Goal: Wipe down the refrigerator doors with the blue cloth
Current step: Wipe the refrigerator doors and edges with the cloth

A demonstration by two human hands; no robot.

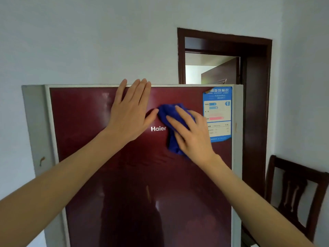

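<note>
The refrigerator door (85, 136) is glossy dark red with a pale frame and a white Haier logo, and it fills the middle of the head view. My left hand (130, 113) lies flat on the upper door, fingers spread, fingertips at the top edge. My right hand (192, 134) presses the bunched blue cloth (169, 113) against the door just right of the logo. Part of the cloth is hidden under my palm.
A blue and white energy label (218, 113) is stuck on the door's upper right corner, close to my right hand. Behind the fridge is a dark wooden doorway (256, 86). A dark wooden chair (295, 189) stands at the right. A pale wall lies to the left.
</note>
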